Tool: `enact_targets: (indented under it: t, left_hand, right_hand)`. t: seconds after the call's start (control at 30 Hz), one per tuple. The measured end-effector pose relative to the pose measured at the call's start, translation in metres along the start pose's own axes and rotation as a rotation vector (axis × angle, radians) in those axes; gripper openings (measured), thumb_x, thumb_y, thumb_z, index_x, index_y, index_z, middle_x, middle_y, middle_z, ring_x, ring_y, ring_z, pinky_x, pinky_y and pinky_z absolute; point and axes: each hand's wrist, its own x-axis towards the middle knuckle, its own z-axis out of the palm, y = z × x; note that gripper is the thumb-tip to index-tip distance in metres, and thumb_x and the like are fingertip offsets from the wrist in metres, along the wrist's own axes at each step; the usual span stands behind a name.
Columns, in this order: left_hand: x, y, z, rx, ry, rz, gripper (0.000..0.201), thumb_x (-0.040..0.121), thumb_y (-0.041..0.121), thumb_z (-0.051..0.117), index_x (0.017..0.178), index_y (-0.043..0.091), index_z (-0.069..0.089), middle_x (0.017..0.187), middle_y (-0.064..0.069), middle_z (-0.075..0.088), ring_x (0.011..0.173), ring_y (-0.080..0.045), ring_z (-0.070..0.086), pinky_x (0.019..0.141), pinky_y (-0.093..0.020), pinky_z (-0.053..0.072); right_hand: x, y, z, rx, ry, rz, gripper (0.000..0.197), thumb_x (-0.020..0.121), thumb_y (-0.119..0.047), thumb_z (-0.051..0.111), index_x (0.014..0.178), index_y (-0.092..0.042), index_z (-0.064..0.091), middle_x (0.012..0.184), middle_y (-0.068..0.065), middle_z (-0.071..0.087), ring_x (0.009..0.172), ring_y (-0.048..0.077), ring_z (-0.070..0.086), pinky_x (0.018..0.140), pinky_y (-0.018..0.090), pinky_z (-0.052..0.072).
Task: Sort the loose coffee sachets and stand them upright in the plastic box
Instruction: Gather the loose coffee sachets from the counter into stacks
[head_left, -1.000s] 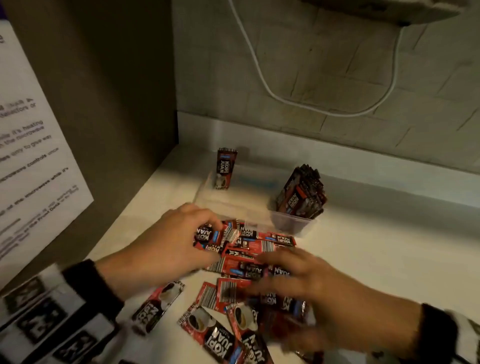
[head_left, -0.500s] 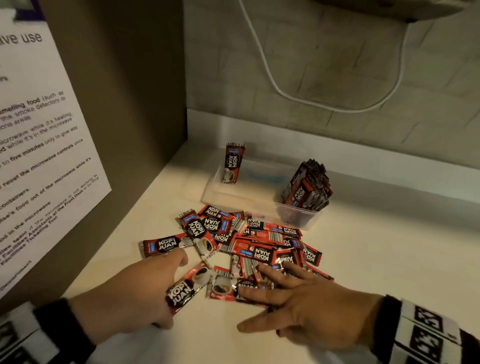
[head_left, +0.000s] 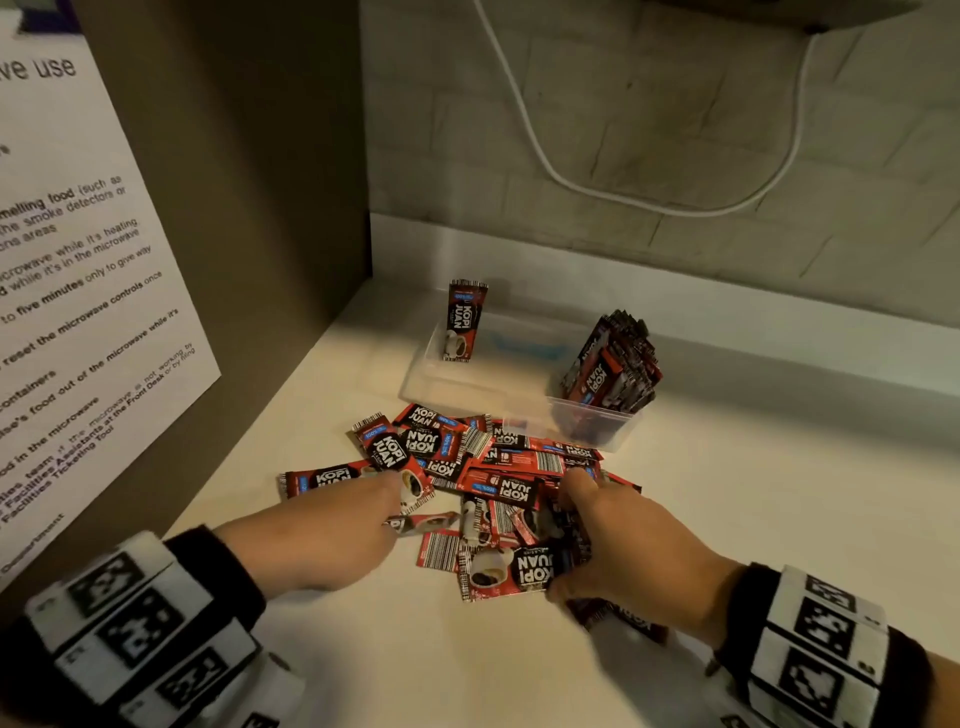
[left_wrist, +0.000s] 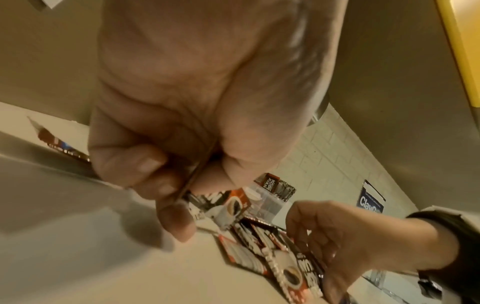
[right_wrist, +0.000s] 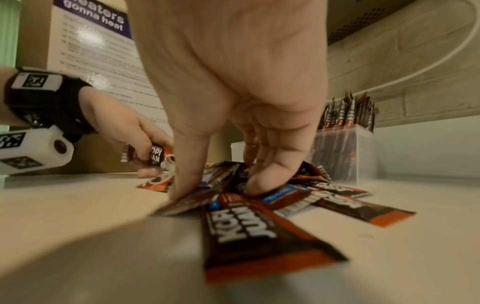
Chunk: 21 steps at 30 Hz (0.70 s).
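We see the clear plastic box (head_left: 592, 423) on the counter (head_left: 753, 519) at 12 o'clock from the loose sachet pile (head_left: 493, 467), touching its far edge; a tight bundle of sachets (head_left: 613, 364) stands upright at the box's right end, one single sachet (head_left: 464, 322) upright at its left end, middle bare. Left hand (head_left: 322, 540) pinches one sachet (right_wrist: 153, 156) between thumb and curled fingers, at 9 o'clock of the pile. Right hand (head_left: 618, 545) sits on the pile at 4 o'clock, fingertips (right_wrist: 259, 185) bent down pressing sachets; grip we cannot tell. Sachets under the right palm are hidden. Box walls are hard to make out. The white cable (head_left: 545, 150) hangs on the wall behind.
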Motion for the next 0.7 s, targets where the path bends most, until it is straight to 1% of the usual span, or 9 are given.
enact_targets:
  t: [0.07, 0.13, 0.27, 0.3, 0.33, 0.43, 0.5, 0.6, 0.7]
  left_hand:
    - [0.000, -0.007, -0.004, -0.015, 0.012, -0.030, 0.012, 0.095, 0.012, 0.038, 0.097, 0.023, 0.039, 0.076, 0.003, 0.049, 0.062, -0.011, 0.043, 0.054, -0.026, 0.029]
    - [0.002, -0.015, -0.012, -0.005, 0.029, -0.047, 0.022, 0.094, 0.008, 0.036, 0.106, 0.027, 0.039, 0.083, 0.001, 0.054, 0.068, -0.015, 0.047, 0.057, -0.029, 0.031]
    - [0.010, -0.033, -0.027, -0.002, 0.146, -0.084, 0.016, 0.095, 0.012, 0.041, 0.101, 0.025, 0.048, 0.108, -0.003, 0.054, 0.091, -0.021, 0.053, 0.075, -0.029, 0.039]
    - [0.011, -0.035, -0.030, -0.007, 0.175, -0.110, 0.005, 0.095, 0.020, 0.046, 0.095, 0.025, 0.047, 0.106, -0.003, 0.051, 0.091, -0.021, 0.053, 0.074, -0.030, 0.040]
    - [0.012, -0.037, -0.030, -0.013, 0.193, -0.136, 0.011, 0.093, 0.029, 0.054, 0.092, 0.023, 0.045, 0.103, -0.003, 0.048, 0.087, -0.020, 0.053, 0.069, -0.030, 0.039]
    - [0.016, -0.043, -0.026, 0.017, 0.153, -0.214, 0.045, 0.077, 0.044, 0.075, 0.095, 0.022, 0.039, 0.100, 0.001, 0.046, 0.085, -0.017, 0.050, 0.066, -0.029, 0.036]
    - [0.018, -0.044, -0.023, 0.023, 0.156, -0.242, 0.051, 0.074, 0.041, 0.079, 0.099, 0.020, 0.041, 0.096, 0.001, 0.051, 0.086, -0.018, 0.051, 0.066, -0.028, 0.037]
    - [0.018, -0.044, -0.026, -0.031, 0.165, -0.260, 0.052, 0.070, 0.037, 0.082, 0.101, 0.016, 0.045, 0.088, 0.004, 0.055, 0.082, -0.018, 0.053, 0.060, -0.028, 0.035]
    - [0.017, -0.046, -0.030, -0.055, 0.113, -0.270, 0.047, 0.068, 0.035, 0.083, 0.097, 0.017, 0.051, 0.082, 0.005, 0.059, 0.069, -0.013, 0.057, 0.052, -0.024, 0.038]
  right_hand:
    - [0.003, 0.000, 0.003, 0.006, -0.002, 0.027, 0.057, 0.067, -0.041, 0.080, 0.101, -0.025, 0.037, 0.090, -0.013, 0.047, 0.075, 0.008, 0.048, 0.054, 0.012, 0.033]
    - [0.005, 0.001, 0.002, 0.014, -0.015, 0.036, 0.055, 0.067, -0.036, 0.081, 0.099, -0.024, 0.037, 0.088, -0.014, 0.047, 0.073, 0.008, 0.047, 0.051, 0.013, 0.032]
    - [0.006, 0.004, -0.006, 0.022, -0.031, 0.042, 0.051, 0.066, -0.034, 0.081, 0.102, -0.023, 0.047, 0.097, -0.009, 0.060, 0.078, 0.011, 0.054, 0.063, 0.016, 0.044]
    - [0.006, 0.004, -0.009, -0.004, -0.034, 0.045, 0.048, 0.067, -0.034, 0.080, 0.101, -0.023, 0.049, 0.100, -0.007, 0.063, 0.079, 0.013, 0.056, 0.065, 0.020, 0.046]
    - [0.006, 0.004, -0.012, -0.038, -0.033, 0.043, 0.042, 0.068, -0.035, 0.079, 0.097, -0.024, 0.050, 0.102, -0.006, 0.064, 0.079, 0.014, 0.055, 0.064, 0.021, 0.046]
    - [0.005, 0.003, -0.016, -0.125, -0.021, 0.018, 0.031, 0.074, -0.036, 0.074, 0.085, -0.030, 0.045, 0.100, -0.008, 0.064, 0.076, 0.013, 0.051, 0.056, 0.018, 0.038]
    - [0.005, 0.003, -0.016, -0.167, -0.020, 0.001, 0.024, 0.079, -0.037, 0.068, 0.093, -0.029, 0.051, 0.102, -0.007, 0.065, 0.079, 0.014, 0.056, 0.060, 0.020, 0.040]
    - [0.004, 0.002, -0.015, -0.176, -0.034, -0.083, 0.034, 0.083, -0.035, 0.062, 0.115, -0.031, 0.052, 0.110, -0.008, 0.063, 0.093, 0.015, 0.062, 0.068, 0.024, 0.048]
    - [0.005, -0.001, -0.013, -0.205, -0.033, -0.187, 0.035, 0.081, -0.045, 0.062, 0.111, -0.032, 0.052, 0.109, -0.010, 0.059, 0.094, 0.015, 0.060, 0.071, 0.025, 0.048]
